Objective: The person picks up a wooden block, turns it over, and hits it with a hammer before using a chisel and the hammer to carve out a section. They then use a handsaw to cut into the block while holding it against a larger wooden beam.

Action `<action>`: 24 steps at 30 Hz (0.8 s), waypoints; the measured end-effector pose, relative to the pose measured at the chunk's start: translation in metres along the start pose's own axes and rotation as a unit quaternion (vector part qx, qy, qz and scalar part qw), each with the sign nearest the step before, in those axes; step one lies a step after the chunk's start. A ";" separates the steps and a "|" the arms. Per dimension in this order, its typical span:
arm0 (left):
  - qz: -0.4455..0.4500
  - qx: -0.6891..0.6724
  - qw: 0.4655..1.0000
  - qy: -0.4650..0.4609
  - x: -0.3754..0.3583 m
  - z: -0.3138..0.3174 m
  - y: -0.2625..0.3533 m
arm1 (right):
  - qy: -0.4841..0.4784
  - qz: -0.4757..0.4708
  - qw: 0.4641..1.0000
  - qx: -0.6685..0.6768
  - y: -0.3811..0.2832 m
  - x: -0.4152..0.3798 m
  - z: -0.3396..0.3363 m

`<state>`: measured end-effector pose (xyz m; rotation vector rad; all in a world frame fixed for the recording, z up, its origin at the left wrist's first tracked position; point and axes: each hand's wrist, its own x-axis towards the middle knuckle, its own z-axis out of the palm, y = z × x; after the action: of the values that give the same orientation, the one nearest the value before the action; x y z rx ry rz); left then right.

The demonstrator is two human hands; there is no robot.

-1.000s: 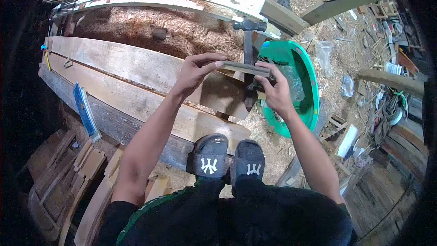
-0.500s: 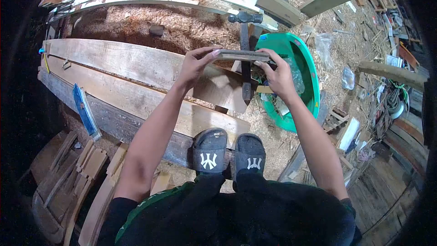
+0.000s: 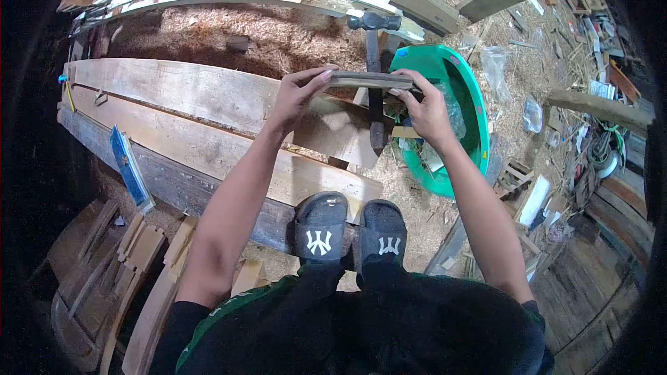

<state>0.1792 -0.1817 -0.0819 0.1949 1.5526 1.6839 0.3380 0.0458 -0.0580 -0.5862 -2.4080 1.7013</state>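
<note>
A short, narrow strip of wood (image 3: 368,80) is held level between my two hands, with a lengthwise line along its side. My left hand (image 3: 300,97) pinches its left end between thumb and fingers. At the right end, my right hand (image 3: 425,110) grips it the same way. Below the strip lies a hammer (image 3: 374,48), its dark head at the far end and its handle running toward me, partly hidden by the strip. A green basin (image 3: 476,118) with plastic and scraps inside sits just beyond my right hand.
Long planks (image 3: 187,121) lie side by side to the left, a blue-faced block (image 3: 125,163) across them. My sandalled feet (image 3: 322,232) are at their near end. Curved wood pieces (image 3: 156,305) stand at lower left. Wood shavings (image 3: 201,38) cover the ground; a post (image 3: 597,107) juts in at right.
The strip has tilted slightly in my hands, showing more of its pale side. My right fingers have shifted a little at its end. The view has moved very slightly.
</note>
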 end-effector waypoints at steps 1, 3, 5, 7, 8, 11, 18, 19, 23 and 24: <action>0.000 0.000 1.000 0.000 0.000 0.000 -0.001 | 0.000 -0.004 1.000 -0.014 -0.001 0.000 -0.001; 0.019 -0.004 1.000 -0.001 0.002 -0.001 -0.005 | 0.000 -0.007 1.000 -0.028 -0.001 0.000 0.000; 0.018 0.000 1.000 0.000 0.004 -0.004 -0.010 | 0.009 -0.017 0.999 -0.034 0.000 0.000 0.000; 0.017 0.003 1.000 0.001 0.005 -0.005 -0.011 | 0.010 -0.024 0.999 -0.037 0.000 0.000 0.000; 0.020 0.009 1.000 0.002 0.005 -0.006 -0.012 | 0.011 -0.031 0.999 -0.041 0.001 0.000 0.000; 0.020 0.012 1.000 0.005 0.004 -0.003 -0.008 | 0.000 -0.006 1.000 -0.031 -0.002 -0.001 -0.001; 0.022 0.012 1.000 0.004 0.003 -0.003 -0.009 | 0.010 -0.031 0.999 -0.037 0.002 -0.001 0.000; 0.022 0.012 1.000 0.004 0.003 -0.004 -0.007 | 0.009 -0.022 0.999 -0.032 0.002 -0.001 0.000; 0.046 0.095 0.994 -0.008 -0.002 0.001 -0.003 | 0.022 0.030 0.999 -0.008 0.008 -0.003 0.000; 0.055 0.119 0.991 0.007 -0.002 0.003 -0.004 | 0.022 0.030 0.999 -0.009 0.005 -0.004 -0.001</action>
<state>0.1842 -0.1812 -0.0838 0.4001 1.7802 1.5809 0.3429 0.0471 -0.0620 -0.6992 -2.4011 1.6729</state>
